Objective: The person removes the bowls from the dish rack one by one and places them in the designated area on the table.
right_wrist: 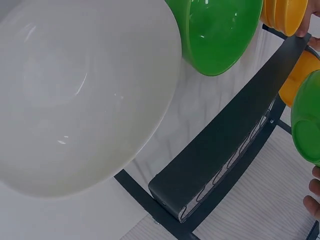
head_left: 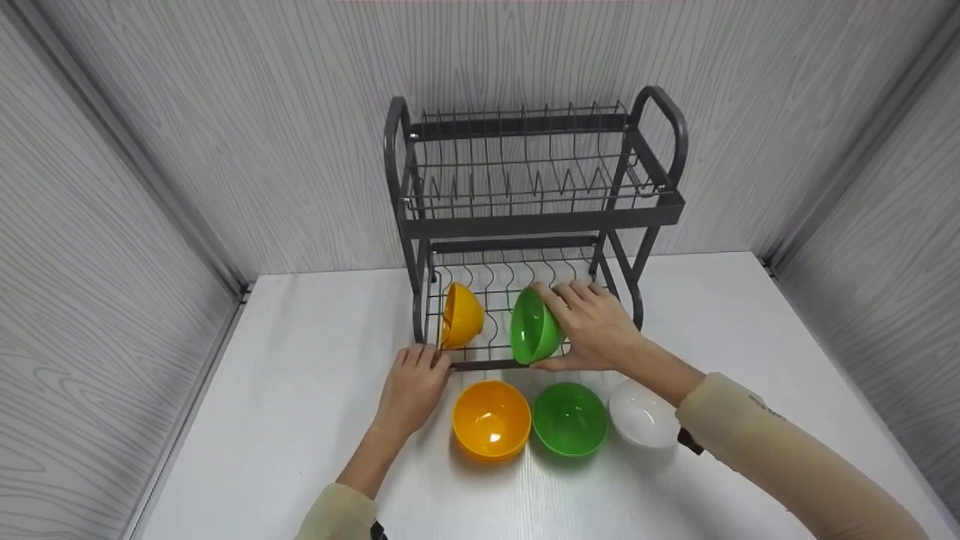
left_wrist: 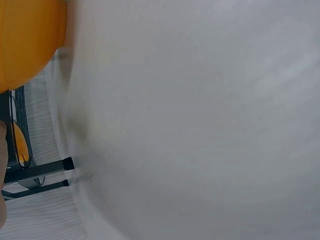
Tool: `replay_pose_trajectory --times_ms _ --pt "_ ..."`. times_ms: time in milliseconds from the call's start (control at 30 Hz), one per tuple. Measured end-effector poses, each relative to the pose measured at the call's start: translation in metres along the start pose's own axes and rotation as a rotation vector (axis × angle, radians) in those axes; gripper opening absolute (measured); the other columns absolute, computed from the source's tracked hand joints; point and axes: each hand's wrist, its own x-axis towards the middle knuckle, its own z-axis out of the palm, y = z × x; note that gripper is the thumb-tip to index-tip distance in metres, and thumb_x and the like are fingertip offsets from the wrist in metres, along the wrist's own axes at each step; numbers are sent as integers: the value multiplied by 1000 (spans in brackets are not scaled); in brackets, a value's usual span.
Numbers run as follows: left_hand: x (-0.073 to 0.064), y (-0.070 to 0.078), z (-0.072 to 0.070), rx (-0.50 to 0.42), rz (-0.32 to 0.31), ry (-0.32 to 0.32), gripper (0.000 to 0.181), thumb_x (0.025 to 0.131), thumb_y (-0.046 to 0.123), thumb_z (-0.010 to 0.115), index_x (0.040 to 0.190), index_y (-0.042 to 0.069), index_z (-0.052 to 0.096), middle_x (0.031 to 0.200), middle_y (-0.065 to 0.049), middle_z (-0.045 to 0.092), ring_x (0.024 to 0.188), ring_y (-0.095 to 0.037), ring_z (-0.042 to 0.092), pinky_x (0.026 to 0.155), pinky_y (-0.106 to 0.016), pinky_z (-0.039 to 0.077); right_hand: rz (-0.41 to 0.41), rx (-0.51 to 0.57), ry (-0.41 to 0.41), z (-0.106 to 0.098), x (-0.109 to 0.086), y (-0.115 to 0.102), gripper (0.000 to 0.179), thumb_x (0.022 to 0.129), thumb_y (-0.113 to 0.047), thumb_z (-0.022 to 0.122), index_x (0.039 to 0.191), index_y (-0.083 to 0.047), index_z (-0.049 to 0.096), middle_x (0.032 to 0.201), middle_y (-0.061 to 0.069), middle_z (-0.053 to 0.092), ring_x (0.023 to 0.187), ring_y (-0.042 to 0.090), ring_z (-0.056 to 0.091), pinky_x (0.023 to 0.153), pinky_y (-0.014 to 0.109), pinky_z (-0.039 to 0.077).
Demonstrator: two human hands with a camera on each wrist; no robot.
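Note:
My right hand (head_left: 596, 326) grips a green bowl (head_left: 531, 326), fingers over its top edge and thumb low at the front. The bowl stands tilted on its side over the lower shelf of a dark metal dish rack (head_left: 544, 223). Left of it, an orange bowl (head_left: 465, 319) rests on edge on the same shelf, its opening facing left. At the shelf's front left corner, my left hand (head_left: 415, 386) holds the rail, fingers curled over it. The right wrist view shows the held green bowl (right_wrist: 306, 122) at the right edge, with fingertips (right_wrist: 312, 187) beside it.
In front of the rack, stacked orange bowls (head_left: 492, 420), a green bowl (head_left: 570, 420) and a white bowl (head_left: 643, 416) sit in a row on the white table (head_left: 315, 420). The rack's upper tier overhangs the lower shelf. Grey wood-patterned panels (head_left: 300, 135) enclose the table.

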Motion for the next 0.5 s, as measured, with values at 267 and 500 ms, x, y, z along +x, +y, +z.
replay_pose_trajectory --times_ms 267,500 --pt "0 1 -2 2 -7 -11 20 94 25 80 107 13 69 102 -7 66 98 -24 61 86 -37 56 23 54 51 -6 -10 -1 123 62 -87 79 151 -8 48 118 14 71 101 31 68 87 45 63" --pt "1 1 -3 -1 -7 -10 20 94 26 80 107 15 70 101 -5 65 98 -24 60 85 -36 56 40 73 82 -12 -18 -2 126 58 -85 83 152 -9 46 117 15 72 102 33 70 87 47 64"
